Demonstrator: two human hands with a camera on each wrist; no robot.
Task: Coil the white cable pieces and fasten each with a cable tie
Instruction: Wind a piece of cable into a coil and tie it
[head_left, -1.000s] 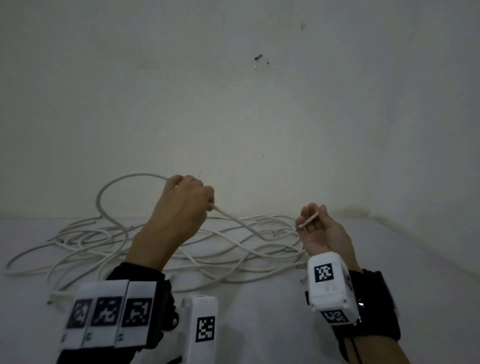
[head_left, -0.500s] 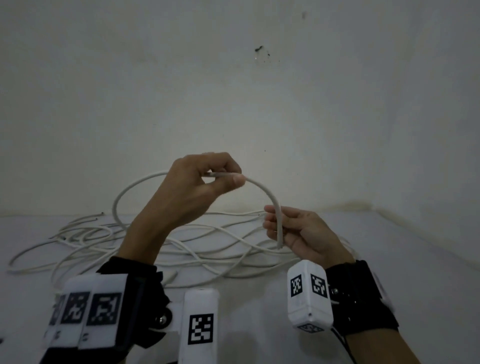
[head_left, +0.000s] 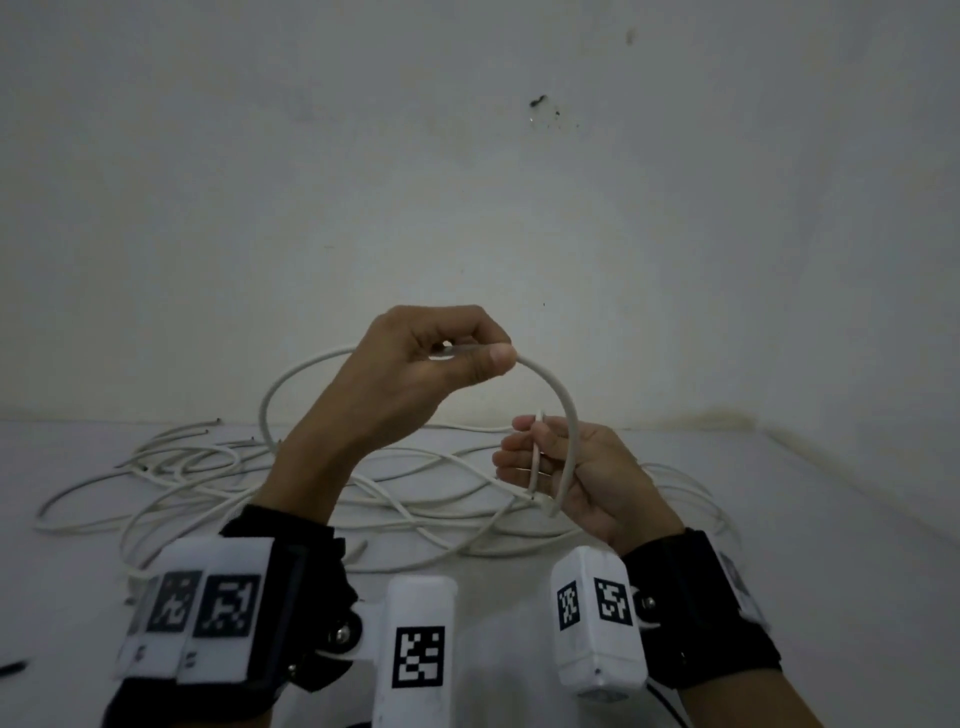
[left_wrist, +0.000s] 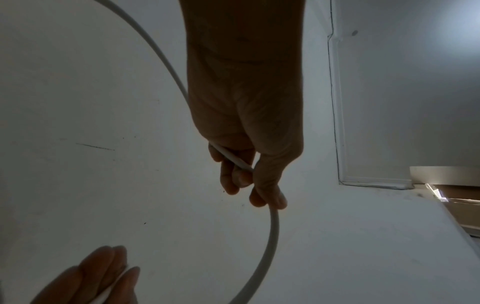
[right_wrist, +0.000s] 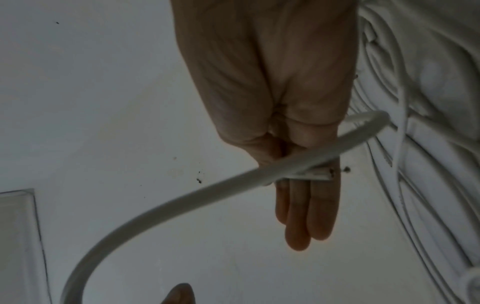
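A white cable (head_left: 563, 395) arcs from my left hand (head_left: 493, 353) down into my right hand (head_left: 535, 457), above a loose pile of white cable pieces (head_left: 415, 493) on the white table (head_left: 779, 545). The left hand, raised over the pile, pinches the cable between thumb and forefinger, as the left wrist view shows (left_wrist: 249, 174). The right hand, palm up and lower to the right, holds the cable's cut end upright with the arc's lower strand beside it. In the right wrist view the cable (right_wrist: 182, 201) crosses the base of the nearly straight fingers (right_wrist: 306, 216).
A plain white wall (head_left: 467, 208) stands directly behind the pile. A side wall (head_left: 883, 364) closes the right. A small dark object (head_left: 13, 667) lies at the table's near left edge. Several cut cable ends (head_left: 208, 428) stick out at the pile's back left.
My left hand has lifted the cable and swung it right, bending it into an arch. My right hand has turned palm up and taken the arch's lower strand beside the cut end.
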